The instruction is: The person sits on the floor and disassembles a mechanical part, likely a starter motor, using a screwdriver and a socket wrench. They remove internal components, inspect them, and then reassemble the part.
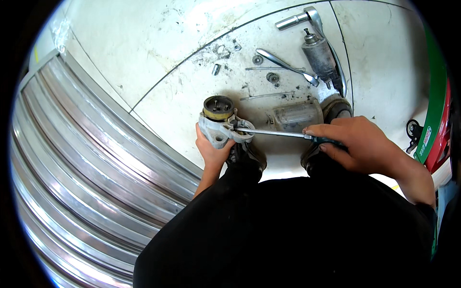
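Note:
My left hand (pixel 211 151) is closed round the underside of a grey cast-metal motor housing (pixel 219 130), topped by a round dark opening with a yellowish rim. A screwdriver (pixel 278 133) lies nearly level across the gap between my shoes. Its dark handle is gripped in my right hand (pixel 357 142), with fingers extended along it toward the shaft. The blade's tip meets the right side of the housing, by its ring-shaped lug; the exact contact is hard to make out. Just beyond the shaft, a cylindrical metal casing (pixel 298 116) rests on the floor near my right shoe.
Ahead on the stained floor (pixel 158 43) lie small gears (pixel 272 78), thin rods (pixel 267 95), a short metal cylinder (pixel 216 69), a steel-handled tool (pixel 283 65), a solenoid (pixel 319 56) and a ratchet with socket (pixel 314 21). Slatted metal (pixel 96 144) fills the left; green-and-red equipment (pixel 434 110) stands right.

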Motion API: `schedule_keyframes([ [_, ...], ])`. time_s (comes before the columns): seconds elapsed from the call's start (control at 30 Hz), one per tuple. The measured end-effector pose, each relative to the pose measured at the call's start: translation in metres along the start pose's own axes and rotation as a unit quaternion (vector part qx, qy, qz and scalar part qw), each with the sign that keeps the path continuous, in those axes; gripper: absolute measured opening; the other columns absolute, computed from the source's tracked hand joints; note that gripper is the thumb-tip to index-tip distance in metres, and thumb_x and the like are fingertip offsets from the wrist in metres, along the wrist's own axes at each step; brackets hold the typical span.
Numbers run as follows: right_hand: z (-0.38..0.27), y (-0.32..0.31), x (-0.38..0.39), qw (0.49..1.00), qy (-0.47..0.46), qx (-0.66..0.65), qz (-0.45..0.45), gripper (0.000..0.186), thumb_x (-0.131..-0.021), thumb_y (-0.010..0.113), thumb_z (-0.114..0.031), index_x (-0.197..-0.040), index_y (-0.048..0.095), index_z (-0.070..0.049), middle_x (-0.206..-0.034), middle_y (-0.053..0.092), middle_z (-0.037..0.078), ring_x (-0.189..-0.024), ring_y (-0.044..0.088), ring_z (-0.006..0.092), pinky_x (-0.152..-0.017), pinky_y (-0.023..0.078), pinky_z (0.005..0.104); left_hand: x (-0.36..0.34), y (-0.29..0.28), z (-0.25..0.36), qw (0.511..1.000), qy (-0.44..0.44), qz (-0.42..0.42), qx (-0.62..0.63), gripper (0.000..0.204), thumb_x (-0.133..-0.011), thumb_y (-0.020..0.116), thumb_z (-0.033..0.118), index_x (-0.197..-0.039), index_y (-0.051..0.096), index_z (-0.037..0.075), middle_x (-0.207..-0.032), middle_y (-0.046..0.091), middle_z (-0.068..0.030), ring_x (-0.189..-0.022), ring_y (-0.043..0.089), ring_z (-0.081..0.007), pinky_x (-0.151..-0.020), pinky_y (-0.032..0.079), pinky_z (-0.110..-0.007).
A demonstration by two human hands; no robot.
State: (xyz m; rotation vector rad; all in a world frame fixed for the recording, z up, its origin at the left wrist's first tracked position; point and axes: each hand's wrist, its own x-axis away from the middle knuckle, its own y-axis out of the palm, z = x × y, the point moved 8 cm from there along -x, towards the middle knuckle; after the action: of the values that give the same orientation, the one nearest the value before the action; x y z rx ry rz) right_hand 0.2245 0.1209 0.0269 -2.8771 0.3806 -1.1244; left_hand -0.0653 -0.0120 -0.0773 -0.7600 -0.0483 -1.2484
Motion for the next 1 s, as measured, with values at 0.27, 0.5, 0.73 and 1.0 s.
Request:
schedule_keyframes([
  [0.27,0.005,0.011,0.004,0.999,-0.01,-0.046,-0.005,0.042,-0.088,0.059,-0.007,-0.129,0.055,-0.01,-0.103,0.067,0.016,-0.09,0.065,0.0323,-0.08,0.051,0.0413,0.0,0.0,0.021,0.996,-0.029,0.031,-0.075,0.069,-0.053,0.089,0.02,-0.106,0.049,0.003,-0.088,0.067,-0.0157,-0.084,0.068,-0.031,-0.074,0.052,-0.037],
  [0.5,0.011,0.016,0.005,0.991,-0.002,-0.132,-0.017,0.039,-0.09,0.055,-0.007,-0.129,0.054,-0.007,-0.1,0.067,0.016,-0.091,0.065,0.0299,-0.083,0.051,0.0396,-0.001,0.0,0.024,0.995,-0.042,0.026,-0.088,0.069,-0.053,0.089,0.019,-0.106,0.049,0.003,-0.088,0.067,-0.0148,-0.084,0.068,-0.0294,-0.074,0.052,-0.037],
  [0.73,0.016,0.03,0.01,0.919,0.121,-0.368,-0.078,0.035,-0.096,0.053,-0.015,-0.13,0.053,-0.006,-0.109,0.063,0.014,-0.099,0.061,0.024,-0.089,0.047,0.0357,0.002,-0.001,0.009,0.999,-0.032,0.039,-0.018,0.067,-0.054,0.087,0.018,-0.107,0.049,0.003,-0.088,0.066,-0.0145,-0.084,0.067,-0.0287,-0.075,0.051,-0.037],
  [1.0,0.027,0.02,0.007,0.996,-0.068,-0.018,0.055,0.04,-0.091,0.058,-0.013,-0.131,0.055,-0.016,-0.086,0.063,0.01,-0.071,0.061,0.0229,-0.068,0.048,0.0328,0.009,-0.003,0.041,0.978,-0.135,-0.101,-0.127,0.06,-0.065,0.083,0.018,-0.111,0.048,0.0,-0.106,0.063,-0.0218,-0.1,0.062,-0.0359,-0.086,0.048,-0.041],
])
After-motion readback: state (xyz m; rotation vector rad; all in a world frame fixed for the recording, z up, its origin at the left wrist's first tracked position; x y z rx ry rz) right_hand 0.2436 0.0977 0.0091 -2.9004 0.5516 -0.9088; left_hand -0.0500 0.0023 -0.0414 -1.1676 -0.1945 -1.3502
